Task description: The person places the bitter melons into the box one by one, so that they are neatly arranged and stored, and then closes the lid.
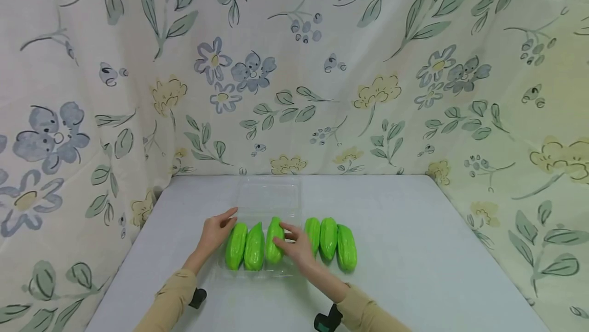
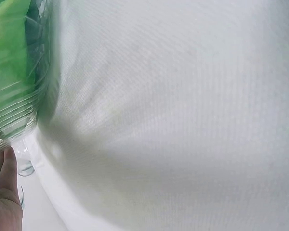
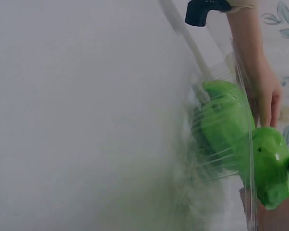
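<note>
A clear plastic clamshell container (image 1: 280, 273) lies on the table, its lid (image 1: 269, 196) folded back behind it. Two elongated, glossy green gourd-like vegetables, one of them this left one (image 1: 236, 246), lie side by side in its left part. My right hand (image 1: 300, 250) pinches a third green gourd (image 1: 274, 242) between thumb and fingers, beside those two and over the container. At the container's left edge is my left hand (image 1: 216, 232); its fairly straight fingers (image 2: 8, 168) touch the clear ridged wall in the left wrist view.
Three more green gourds, including this outer one (image 1: 347, 248), lie in a row to the right of the container, partly behind my right hand. The white table (image 1: 428, 250) meets a flowered curtain (image 1: 294, 117) at the back and sides. Dark devices (image 1: 327, 319) sit at both wrists.
</note>
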The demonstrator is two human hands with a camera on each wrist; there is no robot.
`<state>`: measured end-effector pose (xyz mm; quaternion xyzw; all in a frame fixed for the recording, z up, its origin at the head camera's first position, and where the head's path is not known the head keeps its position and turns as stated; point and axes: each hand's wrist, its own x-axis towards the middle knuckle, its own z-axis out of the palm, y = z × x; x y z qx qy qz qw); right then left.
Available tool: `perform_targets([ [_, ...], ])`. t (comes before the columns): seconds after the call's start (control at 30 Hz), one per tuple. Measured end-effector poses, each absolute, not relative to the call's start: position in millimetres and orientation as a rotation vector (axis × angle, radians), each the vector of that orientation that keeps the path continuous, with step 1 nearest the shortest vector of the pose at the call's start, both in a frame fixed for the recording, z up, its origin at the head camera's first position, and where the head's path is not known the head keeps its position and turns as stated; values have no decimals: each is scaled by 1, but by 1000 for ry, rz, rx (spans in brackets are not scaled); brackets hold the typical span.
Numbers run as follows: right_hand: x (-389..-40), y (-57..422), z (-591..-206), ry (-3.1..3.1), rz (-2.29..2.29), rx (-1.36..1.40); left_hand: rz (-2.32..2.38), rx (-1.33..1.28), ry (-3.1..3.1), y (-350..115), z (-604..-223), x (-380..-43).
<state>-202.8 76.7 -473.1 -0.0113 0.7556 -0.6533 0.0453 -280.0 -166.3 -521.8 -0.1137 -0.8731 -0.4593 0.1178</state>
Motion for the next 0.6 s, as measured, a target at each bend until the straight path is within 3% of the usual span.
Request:
perform_targets([
  [0.6,-207,64,-496,2621,-1778,-108,-1327,-322,-2567,-167,-524,-282],
])
